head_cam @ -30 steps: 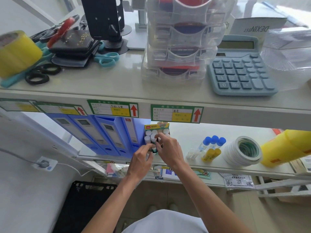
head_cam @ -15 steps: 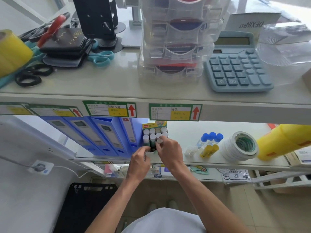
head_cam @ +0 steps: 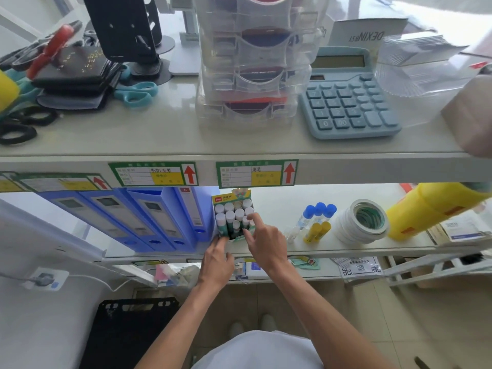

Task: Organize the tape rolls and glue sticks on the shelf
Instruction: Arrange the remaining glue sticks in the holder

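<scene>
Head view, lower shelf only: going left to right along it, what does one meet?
Blue binders → glue stick box, with both hands at it → blue-capped bottles with yellow glue sticks in front → white tape roll stack → yellow tape rolls.

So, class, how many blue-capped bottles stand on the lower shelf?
3: left bottle, middle bottle and right bottle, clustered on the lower shelf between the glue-stick box and the white tape rolls. None appears hidden.

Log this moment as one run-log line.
step: seating glue sticks | left hand: steadies glue stick box | right hand: fingertip on white caps | white tape rolls: untouched
</scene>
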